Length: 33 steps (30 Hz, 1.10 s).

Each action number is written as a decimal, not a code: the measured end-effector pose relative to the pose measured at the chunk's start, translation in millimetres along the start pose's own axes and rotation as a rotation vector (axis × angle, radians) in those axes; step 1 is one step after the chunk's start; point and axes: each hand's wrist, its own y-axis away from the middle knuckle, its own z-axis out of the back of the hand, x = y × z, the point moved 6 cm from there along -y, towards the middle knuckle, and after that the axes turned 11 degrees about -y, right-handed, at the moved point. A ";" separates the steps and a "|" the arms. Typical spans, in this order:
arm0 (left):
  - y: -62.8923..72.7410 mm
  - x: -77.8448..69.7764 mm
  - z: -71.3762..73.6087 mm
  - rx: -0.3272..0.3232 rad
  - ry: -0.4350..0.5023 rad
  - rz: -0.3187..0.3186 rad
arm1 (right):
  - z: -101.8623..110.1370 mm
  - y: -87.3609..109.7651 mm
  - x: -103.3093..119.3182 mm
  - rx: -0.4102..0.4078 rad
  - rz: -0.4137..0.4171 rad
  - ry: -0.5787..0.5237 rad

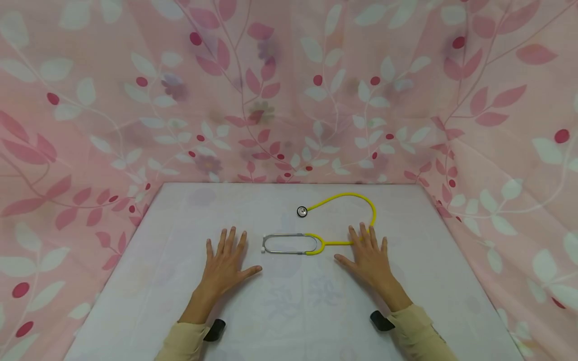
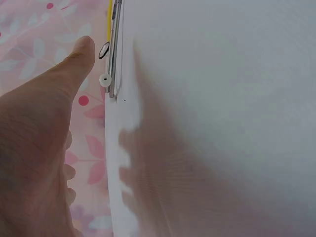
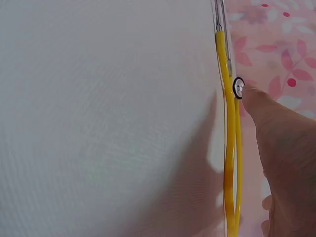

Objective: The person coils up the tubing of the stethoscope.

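Observation:
A stethoscope with yellow tubing (image 1: 356, 194) lies on the white table, its metal ear tubes (image 1: 284, 234) pointing left. The round chest piece (image 1: 302, 211) sits behind them, with the tubing curving round to the right. To the left of the ear tips, my left hand (image 1: 226, 268) is spread palm down and holds nothing. My right hand (image 1: 370, 258) is also spread, over the tubing's right part, hiding a short stretch of it. In the wrist views the left hand (image 2: 37, 123) and right hand (image 3: 289, 148) appear raised above the tabletop, casting shadows.
The white-covered table (image 1: 289, 311) ends at a back edge against a pink leaf-patterned cloth (image 1: 289, 100), which also rises on the left and right sides. A black wrist device (image 1: 214, 330) shows by the left sleeve, and another black device (image 1: 382, 321) by the right sleeve.

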 end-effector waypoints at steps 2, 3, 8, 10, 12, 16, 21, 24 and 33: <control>-2.5 -1.5 0.2 -0.003 0.003 -0.006 | 0.2 -1.6 2.6 0.002 0.005 0.001; -4.1 -2.7 0.5 -0.005 0.007 -0.012 | -0.3 -2.6 3.6 0.003 0.007 0.002; -15.0 -12.8 -0.8 0.015 0.008 -0.042 | -2.6 -8.8 10.4 0.016 0.035 0.008; -20.4 -18.8 -1.8 0.027 0.002 -0.059 | -5.1 -10.8 14.7 0.027 0.057 0.016; -26.3 -26.2 -2.2 0.031 0.006 -0.080 | -8.0 -12.3 19.5 0.036 0.081 0.013; -37.6 -44.2 -3.4 0.033 0.014 -0.139 | -14.8 -14.3 29.1 0.048 0.120 -0.024; -48.4 -64.8 -9.8 0.082 0.031 -0.212 | -26.0 -15.4 37.0 0.084 0.120 -0.025; -53.1 -73.4 -16.2 0.128 0.050 -0.245 | -29.3 -15.4 41.3 0.087 0.125 -0.025; -57.8 -83.3 -23.8 0.128 0.078 -0.310 | -23.6 -15.8 52.9 -0.054 0.283 -0.054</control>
